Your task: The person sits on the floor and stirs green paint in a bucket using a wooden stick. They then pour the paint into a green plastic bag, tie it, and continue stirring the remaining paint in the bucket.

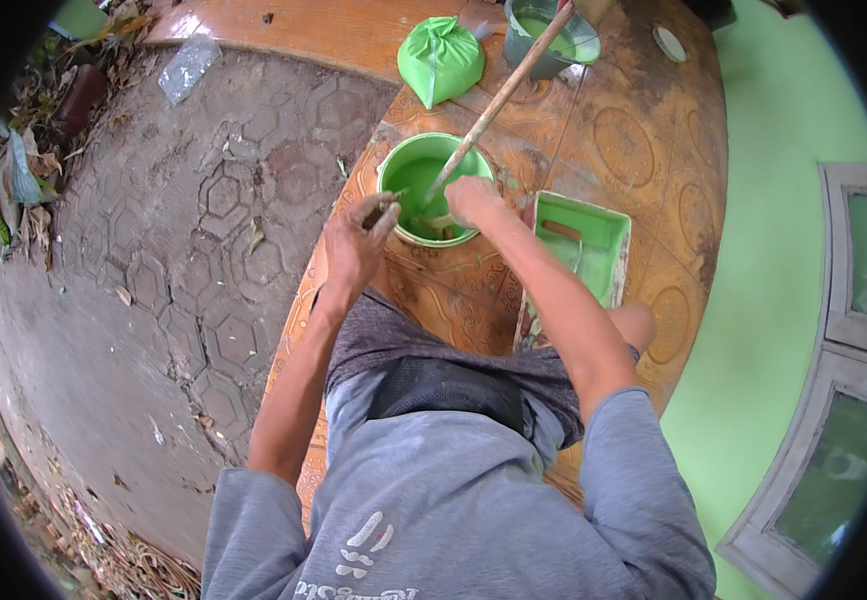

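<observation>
A bucket (421,142) of light green paint stands on the orange tiles in front of me. A long wooden pole (506,92) slants down into it from the upper right. Over the bucket's right rim, my right hand (473,203) is closed beside the pole. A pale, paint-coated piece (440,221) shows under that hand, its kind unclear. At the left rim my left hand (356,243) has its fingers curled toward the thumb. Something small and greenish shows at those fingertips, too small to name. Paint marks the left fingers.
A paint tray (601,250) with green paint and a brown handle lies right of the bucket. Behind stand a tied green bag (440,62) and a grey pail (545,62). A green wall (768,150) bounds the right; rough paving (213,230) lies left.
</observation>
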`<move>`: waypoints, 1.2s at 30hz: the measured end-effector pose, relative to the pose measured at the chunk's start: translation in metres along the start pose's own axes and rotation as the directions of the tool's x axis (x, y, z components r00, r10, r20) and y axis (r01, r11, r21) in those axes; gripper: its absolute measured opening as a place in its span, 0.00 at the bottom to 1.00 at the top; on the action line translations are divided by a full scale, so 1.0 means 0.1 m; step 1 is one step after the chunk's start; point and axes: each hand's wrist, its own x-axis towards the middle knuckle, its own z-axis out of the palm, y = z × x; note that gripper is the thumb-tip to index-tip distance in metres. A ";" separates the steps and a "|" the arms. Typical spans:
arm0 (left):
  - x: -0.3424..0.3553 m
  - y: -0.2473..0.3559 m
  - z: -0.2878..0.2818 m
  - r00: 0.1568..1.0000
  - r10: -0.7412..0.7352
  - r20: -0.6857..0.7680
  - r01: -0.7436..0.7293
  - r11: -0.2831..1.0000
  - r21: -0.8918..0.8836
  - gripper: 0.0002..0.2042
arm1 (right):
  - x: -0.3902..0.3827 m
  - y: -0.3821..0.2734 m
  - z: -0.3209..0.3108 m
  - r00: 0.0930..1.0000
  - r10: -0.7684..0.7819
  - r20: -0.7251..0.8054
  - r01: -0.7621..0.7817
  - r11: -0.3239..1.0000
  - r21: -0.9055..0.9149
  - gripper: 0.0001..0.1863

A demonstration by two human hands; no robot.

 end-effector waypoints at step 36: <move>0.09 0.32 0.20 0.756 -0.538 0.373 0.652 0.563 -0.508 0.18 | -0.67 -0.41 -0.10 0.770 0.226 -0.596 0.203 0.799 0.565 0.09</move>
